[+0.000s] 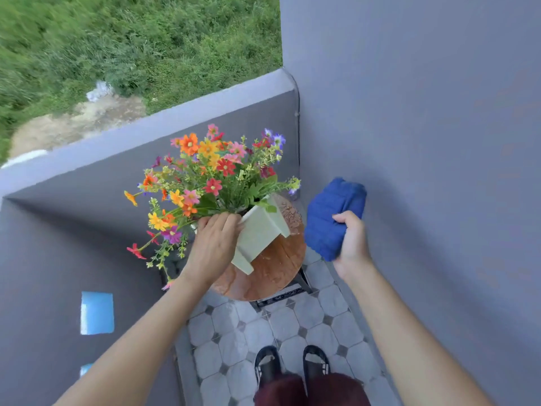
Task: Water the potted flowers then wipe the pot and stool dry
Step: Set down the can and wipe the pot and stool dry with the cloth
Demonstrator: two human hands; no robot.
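A pale green square pot full of colourful flowers leans to the left over a round wooden stool whose top shows wet patches. My left hand grips the pot's left rim among the stems and holds it tilted. My right hand is shut on a folded blue cloth, held in the air just right of the stool and apart from the pot.
A low grey balcony wall runs behind the stool, with a tall grey wall close on the right. The floor is grey octagonal tile. My feet in black sandals stand just in front of the stool.
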